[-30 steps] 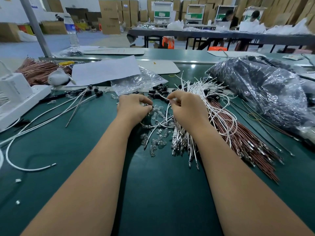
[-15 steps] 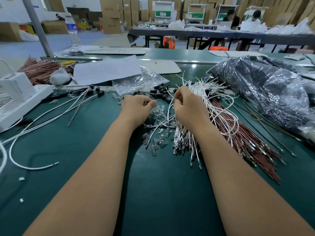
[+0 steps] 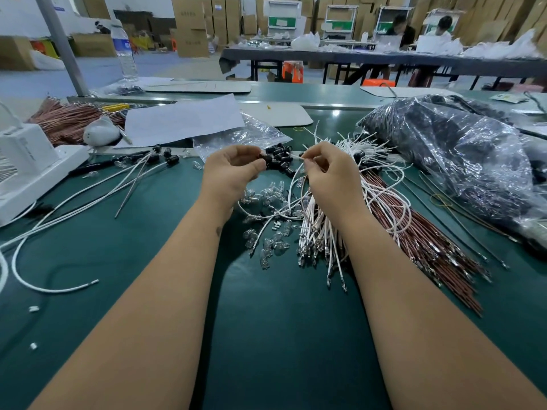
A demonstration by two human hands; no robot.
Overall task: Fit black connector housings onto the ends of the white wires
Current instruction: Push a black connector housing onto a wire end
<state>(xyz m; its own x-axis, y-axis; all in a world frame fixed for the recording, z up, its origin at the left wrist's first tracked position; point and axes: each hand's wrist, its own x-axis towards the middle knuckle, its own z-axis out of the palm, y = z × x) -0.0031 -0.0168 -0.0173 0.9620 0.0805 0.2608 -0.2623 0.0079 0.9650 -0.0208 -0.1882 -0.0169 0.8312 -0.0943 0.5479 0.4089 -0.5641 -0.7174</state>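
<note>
Both hands have lifted off the bench: left hand pinching a black housing, right hand pinching a white wire (insertion looks imminent).

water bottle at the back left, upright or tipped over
Upright: the water bottle stands on its base with the cap on top, beside the grey post.

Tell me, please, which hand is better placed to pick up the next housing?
Left. The left hand sits right beside the housing pile, while the right hand is pinching a white wire.
</note>
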